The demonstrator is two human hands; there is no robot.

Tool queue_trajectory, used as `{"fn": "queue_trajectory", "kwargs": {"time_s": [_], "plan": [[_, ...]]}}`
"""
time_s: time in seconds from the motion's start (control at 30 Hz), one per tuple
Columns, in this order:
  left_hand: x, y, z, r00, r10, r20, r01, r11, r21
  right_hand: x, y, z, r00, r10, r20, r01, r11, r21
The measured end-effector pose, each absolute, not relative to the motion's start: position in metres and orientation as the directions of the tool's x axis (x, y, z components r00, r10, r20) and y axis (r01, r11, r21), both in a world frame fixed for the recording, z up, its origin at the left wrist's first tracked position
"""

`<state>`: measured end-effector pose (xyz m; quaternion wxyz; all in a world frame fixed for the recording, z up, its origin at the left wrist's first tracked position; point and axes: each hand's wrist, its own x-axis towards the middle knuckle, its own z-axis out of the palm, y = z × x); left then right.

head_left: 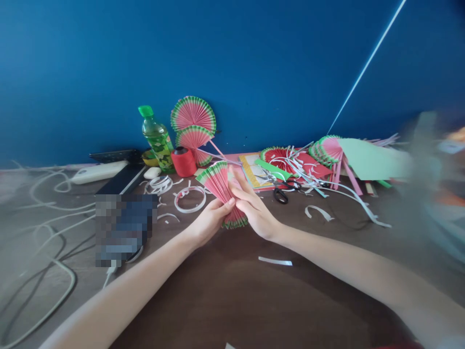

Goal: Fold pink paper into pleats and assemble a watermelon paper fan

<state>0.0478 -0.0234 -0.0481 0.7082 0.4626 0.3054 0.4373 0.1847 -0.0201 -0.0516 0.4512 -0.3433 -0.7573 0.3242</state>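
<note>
Between my two hands, above the table, is a pleated paper fan (217,182), pink-red with a green and white edge like a watermelon slice. My left hand (209,222) grips it from the lower left, thumb against the folds. My right hand (254,206) closes on it from the right, its fingers lying across the pleats and hiding part of them. Some of the green edge shows below the hands. Beyond the fan, finished round fans (193,116) in the same colours lean against the blue wall.
Left are a green-capped bottle (156,138), a red spool (183,162), tape rolls (190,199), a blurred-out phone (127,228) and white cables (69,286). Right lie black scissors (280,196), paper strips (348,189), stacked fans (327,149) and a pale green sheet (374,157). A strip (275,261) lies in front.
</note>
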Motion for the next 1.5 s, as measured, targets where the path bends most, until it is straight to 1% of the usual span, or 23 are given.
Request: {"fn": "queue_trajectory", "kwargs": {"time_s": [0.1, 0.17, 0.23, 0.27, 0.3, 0.37, 0.43, 0.47, 0.5, 0.57, 0.6, 0.7, 0.9, 1.0, 1.13, 1.23, 1.33, 1.5], "plan": [[0.049, -0.023, -0.050, 0.403, 0.915, -0.012, -0.373, 0.176, 0.911, 0.185, -0.021, -0.050, -0.418, 0.789, 0.451, 0.270, 0.581, -0.768], [0.049, -0.022, -0.051, 0.393, 0.920, 0.002, -0.391, 0.165, 0.906, 0.186, -0.020, -0.047, -0.433, 0.768, 0.472, 0.287, 0.613, -0.736], [0.049, -0.021, -0.051, 0.422, 0.906, 0.021, -0.393, 0.162, 0.905, 0.188, -0.017, -0.043, -0.405, 0.775, 0.485, 0.250, 0.604, -0.757], [0.048, -0.021, -0.050, 0.459, 0.888, 0.035, -0.388, 0.165, 0.907, 0.190, -0.014, -0.041, -0.387, 0.799, 0.461, 0.201, 0.561, -0.803], [0.048, -0.021, -0.048, 0.505, 0.862, 0.051, -0.387, 0.173, 0.906, 0.192, -0.011, -0.040, -0.385, 0.828, 0.408, 0.131, 0.486, -0.864], [0.046, -0.022, -0.044, 0.603, 0.795, 0.071, -0.388, 0.214, 0.896, 0.196, -0.005, -0.039, -0.458, 0.853, 0.250, -0.044, 0.260, -0.965], [0.045, -0.024, -0.040, 0.686, 0.725, 0.059, -0.377, 0.285, 0.881, 0.200, 0.000, -0.040, -0.600, 0.789, 0.133, -0.180, 0.029, -0.983], [0.045, -0.025, -0.038, 0.721, 0.692, 0.043, -0.365, 0.326, 0.872, 0.202, 0.002, -0.041, -0.665, 0.738, 0.113, -0.224, -0.052, -0.973], [0.044, -0.026, -0.037, 0.752, 0.658, 0.026, -0.348, 0.363, 0.864, 0.203, 0.003, -0.042, -0.717, 0.688, 0.108, -0.251, -0.110, -0.962], [0.044, -0.027, -0.036, 0.804, 0.594, -0.003, -0.314, 0.429, 0.847, 0.205, 0.004, -0.042, -0.774, 0.624, 0.105, -0.264, -0.168, -0.950], [0.044, -0.028, -0.036, 0.824, 0.566, -0.013, -0.299, 0.455, 0.839, 0.205, 0.003, -0.041, -0.782, 0.615, 0.104, -0.263, -0.174, -0.949], [0.045, -0.030, -0.035, 0.861, 0.507, -0.045, -0.249, 0.497, 0.831, 0.206, 0.000, -0.037, -0.758, 0.642, 0.118, -0.283, -0.160, -0.946], [0.048, -0.031, -0.036, 0.886, 0.452, -0.103, -0.176, 0.533, 0.828, 0.204, 0.002, -0.036, -0.739, 0.649, 0.181, -0.353, -0.144, -0.925], [0.049, -0.032, -0.039, 0.874, 0.471, -0.119, -0.172, 0.529, 0.831, 0.203, 0.002, -0.036, -0.717, 0.669, 0.193, -0.349, -0.105, -0.931], [0.051, -0.033, -0.045, 0.833, 0.539, -0.129, -0.142, 0.432, 0.891, 0.199, -0.001, -0.034, -0.663, 0.726, 0.181, -0.324, -0.061, -0.944], [0.052, -0.034, -0.047, 0.812, 0.568, -0.134, -0.116, 0.382, 0.917, 0.199, -0.002, -0.034, -0.654, 0.737, 0.171, -0.318, -0.062, -0.946], [0.052, -0.035, -0.045, 0.810, 0.568, -0.145, -0.094, 0.370, 0.924, 0.202, 0.001, -0.036, -0.677, 0.717, 0.167, -0.324, -0.087, -0.942], [0.051, -0.039, -0.040, 0.834, 0.536, -0.130, -0.111, 0.395, 0.912, 0.208, 0.008, -0.037, -0.632, 0.744, 0.217, -0.375, -0.048, -0.926]]}}
